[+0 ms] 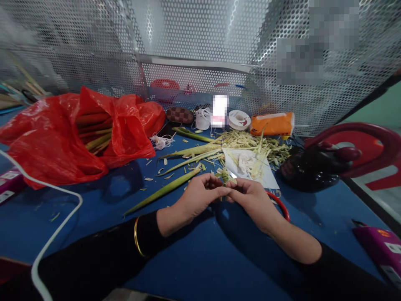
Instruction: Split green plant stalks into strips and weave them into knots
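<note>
My left hand point(203, 194) and my right hand point(250, 198) meet above the blue table, thumbs and fingertips pinched close together. Between them is a small yellow-green piece of folded leaf point(224, 175), partly hidden by the fingers. A long green leaf strip point(163, 192) lies to the left of my left hand, with paler strips point(191, 150) behind it. Beyond my right hand a white sheet point(267, 177) carries a clump of white thread point(247, 161). A red curved handle point(283, 207) shows partly behind my right wrist; the rest of it is hidden.
A red plastic bag point(131, 129) with long stalks inside fills the left. Leaf shreds point(244, 140) are heaped behind the sheet, near a ribbon spool point(239, 120) and an orange packet point(272, 123). A dark glossy object point(313, 169) stands right. A white cable point(59, 234) crosses the left.
</note>
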The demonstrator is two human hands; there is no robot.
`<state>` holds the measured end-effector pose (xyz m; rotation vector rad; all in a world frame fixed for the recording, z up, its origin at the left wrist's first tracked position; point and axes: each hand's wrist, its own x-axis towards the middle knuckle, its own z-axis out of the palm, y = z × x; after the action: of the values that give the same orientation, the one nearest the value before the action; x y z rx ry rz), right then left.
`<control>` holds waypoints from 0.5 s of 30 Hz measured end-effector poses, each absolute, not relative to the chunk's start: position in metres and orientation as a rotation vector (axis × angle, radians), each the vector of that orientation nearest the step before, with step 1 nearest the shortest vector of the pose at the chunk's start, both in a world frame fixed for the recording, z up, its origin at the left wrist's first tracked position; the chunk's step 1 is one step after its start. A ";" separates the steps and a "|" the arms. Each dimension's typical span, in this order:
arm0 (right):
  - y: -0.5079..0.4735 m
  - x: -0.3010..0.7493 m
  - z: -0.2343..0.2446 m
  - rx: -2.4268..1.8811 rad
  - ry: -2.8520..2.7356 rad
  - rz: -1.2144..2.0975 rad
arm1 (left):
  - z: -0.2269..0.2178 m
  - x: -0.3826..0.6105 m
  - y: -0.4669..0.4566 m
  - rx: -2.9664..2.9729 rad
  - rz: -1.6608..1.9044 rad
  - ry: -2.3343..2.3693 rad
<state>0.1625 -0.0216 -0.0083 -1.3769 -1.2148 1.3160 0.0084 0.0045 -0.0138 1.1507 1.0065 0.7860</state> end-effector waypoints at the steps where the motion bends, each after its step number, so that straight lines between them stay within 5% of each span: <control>1: -0.022 0.162 -0.008 -1.390 -1.213 1.320 | -0.014 0.008 0.005 1.133 0.790 1.011; 15: -0.022 0.164 -0.005 -1.268 -1.178 1.432 | -0.009 0.005 0.004 1.031 0.655 0.891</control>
<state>0.1643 -0.0220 -0.0054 -1.2677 -1.1775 1.4318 0.0046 0.0042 -0.0088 1.0311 0.8910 0.6551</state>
